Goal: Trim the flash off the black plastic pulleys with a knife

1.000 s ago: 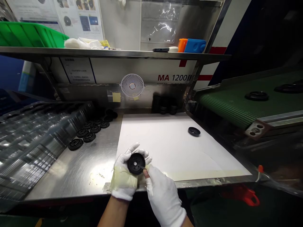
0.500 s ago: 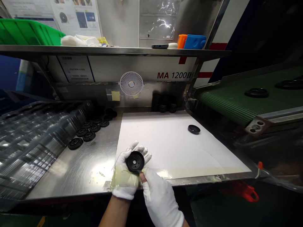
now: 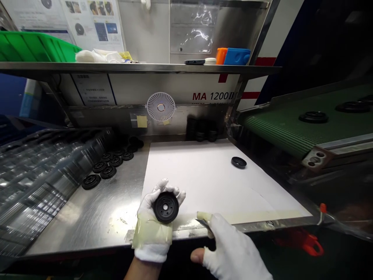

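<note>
My left hand [image 3: 153, 227], in a white glove wrapped with tape, holds a round black disc [image 3: 166, 207] with a centre hole, face up, over the front edge of the steel bench [image 3: 96, 217]. My right hand [image 3: 233, 252], also gloved, is to the right and lower, apart from the disc. It pinches a small thin blade [image 3: 202, 222] between its fingers, and its bare thumb tip sticks out to the left. Another black disc [image 3: 239, 162] lies alone on the white sheet [image 3: 215, 182].
Several black discs [image 3: 107, 165] lie in rows on the bench's left, beside clear plastic trays [image 3: 37, 175]. More discs [image 3: 313, 116] sit on the green conveyor at right. A stack of black parts [image 3: 202, 130] stands at the back. A shelf above carries a green bin [image 3: 32, 46].
My right hand has drawn away from the disc, down and to the right, with the blade in it. The left hand stays put with the disc.
</note>
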Demonstrator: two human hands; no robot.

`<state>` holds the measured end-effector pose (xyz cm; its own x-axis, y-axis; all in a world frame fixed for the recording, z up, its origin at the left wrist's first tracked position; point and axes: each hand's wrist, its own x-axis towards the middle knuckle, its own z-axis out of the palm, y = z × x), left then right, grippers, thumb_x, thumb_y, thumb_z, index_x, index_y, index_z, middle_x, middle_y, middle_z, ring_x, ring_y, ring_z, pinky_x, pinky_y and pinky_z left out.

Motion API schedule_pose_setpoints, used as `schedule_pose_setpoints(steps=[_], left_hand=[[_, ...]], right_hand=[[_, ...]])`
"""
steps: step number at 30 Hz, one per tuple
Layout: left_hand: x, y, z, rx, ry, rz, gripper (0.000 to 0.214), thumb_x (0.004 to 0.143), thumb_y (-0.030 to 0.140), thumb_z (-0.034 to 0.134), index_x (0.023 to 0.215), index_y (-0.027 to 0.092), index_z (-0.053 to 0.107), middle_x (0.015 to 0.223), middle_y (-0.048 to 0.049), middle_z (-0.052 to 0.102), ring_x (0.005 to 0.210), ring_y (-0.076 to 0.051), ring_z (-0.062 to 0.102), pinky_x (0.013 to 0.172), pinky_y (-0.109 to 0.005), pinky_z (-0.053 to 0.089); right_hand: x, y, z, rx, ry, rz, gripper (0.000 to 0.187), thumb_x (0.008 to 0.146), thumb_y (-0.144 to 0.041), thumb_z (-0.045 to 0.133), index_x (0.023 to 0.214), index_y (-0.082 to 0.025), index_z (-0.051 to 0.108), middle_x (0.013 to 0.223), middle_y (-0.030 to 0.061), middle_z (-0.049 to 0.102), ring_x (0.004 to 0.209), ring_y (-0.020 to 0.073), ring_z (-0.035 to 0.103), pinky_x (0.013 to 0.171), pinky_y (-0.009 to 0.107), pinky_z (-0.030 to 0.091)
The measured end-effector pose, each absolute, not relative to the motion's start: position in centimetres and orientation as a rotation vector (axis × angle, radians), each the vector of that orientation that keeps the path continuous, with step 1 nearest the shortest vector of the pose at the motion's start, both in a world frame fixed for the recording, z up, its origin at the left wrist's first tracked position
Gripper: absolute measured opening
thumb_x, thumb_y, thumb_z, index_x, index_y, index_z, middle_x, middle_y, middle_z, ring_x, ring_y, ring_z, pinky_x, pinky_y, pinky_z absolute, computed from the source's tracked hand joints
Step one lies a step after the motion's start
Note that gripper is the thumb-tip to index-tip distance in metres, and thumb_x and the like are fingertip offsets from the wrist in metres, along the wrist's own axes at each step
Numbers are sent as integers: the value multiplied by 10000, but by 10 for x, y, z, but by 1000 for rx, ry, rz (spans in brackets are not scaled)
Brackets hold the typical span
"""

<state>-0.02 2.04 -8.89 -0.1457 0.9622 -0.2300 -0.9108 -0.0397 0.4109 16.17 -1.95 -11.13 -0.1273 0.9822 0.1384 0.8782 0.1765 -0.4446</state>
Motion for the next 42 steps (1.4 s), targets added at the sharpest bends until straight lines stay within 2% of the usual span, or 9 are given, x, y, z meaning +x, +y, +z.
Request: schedule_pose_setpoints(steps=[4, 8, 14, 20, 26, 31, 35, 38, 42], left_hand=[[5, 16, -85, 36, 568, 1558, 331, 737, 197, 552, 1046, 95, 611, 1026, -178, 637, 1023, -334, 574, 869, -555, 463], [11, 12, -84, 26, 578, 1491, 365, 748, 229, 568, 1093, 111, 593, 1143, -196, 597, 1062, -347, 554, 868, -561, 466], [19, 12, -75, -76, 626, 1465, 340, 762, 257, 540, 1048, 87, 608, 1079, -205, 621, 1027, -357, 574, 849, -552, 477], [18, 20, -71, -118, 602, 1385, 213, 759, 229, 527, 884, 109, 651, 837, -129, 679, 869, -308, 643, 832, -538, 481], [2, 22, -85, -32, 707, 1473, 272, 758, 253, 552, 978, 117, 635, 1004, -155, 655, 957, -297, 616, 800, -458, 512], [-48, 7, -106, 569, 1241, 1753, 300, 715, 259, 618, 1001, 170, 632, 1039, -119, 640, 957, -262, 607, 781, -373, 523], [-109, -9, -121, 1042, 1755, 1854, 252, 646, 225, 655, 897, 206, 658, 1083, -96, 625, 1150, -286, 480, 981, -372, 383], [-155, -14, -133, 1663, 2226, 1480, 298, 728, 293, 538, 983, 171, 633, 1133, -129, 600, 1152, -307, 468, 1046, -433, 261], [-195, -11, -138, 1858, 2504, 993, 448, 797, 348, 411, 1171, 130, 528, 1279, -169, 492, 1181, -330, 433, 1007, -456, 288]], right_hand=[[209, 9, -106, -1745, -2021, 227, 433, 808, -478, 481, 1206, -308, 475, 1040, 33, 666, 875, 232, 644, 725, 341, 491], [268, 79, -85, -1987, -1874, 45, 355, 814, -367, 476, 1155, -282, 528, 1161, 54, 607, 998, 256, 584, 788, 343, 436], [319, 172, -61, -2148, -1817, 100, 408, 858, -426, 372, 1089, -181, 602, 1064, 125, 640, 963, 299, 578, 768, 361, 415], [307, 205, -95, -2059, -2042, 263, 595, 756, -551, 512, 1256, -228, 508, 1304, 83, 501, 1131, 273, 496, 910, 318, 367], [309, 221, -126, -2163, -2014, 236, 599, 639, -567, 615, 1091, -174, 606, 1139, 137, 560, 955, 298, 570, 753, 338, 414], [314, 222, -127, -2224, -1920, 214, 682, 684, -562, 576, 1210, -139, 473, 1074, 165, 585, 913, 298, 584, 700, 341, 418], [302, 213, -119, -2192, -1950, 240, 474, 774, -422, 539, 1138, -119, 516, 968, 167, 623, 856, 277, 602, 677, 344, 418], [294, 195, -108, -2104, -2020, 273, 276, 843, -371, 499, 992, -152, 579, 889, 80, 632, 800, 193, 599, 722, 337, 442], [297, 162, -97, -2041, -1998, 259, 256, 879, -396, 486, 940, -172, 592, 924, 31, 622, 823, 149, 587, 771, 341, 468]])
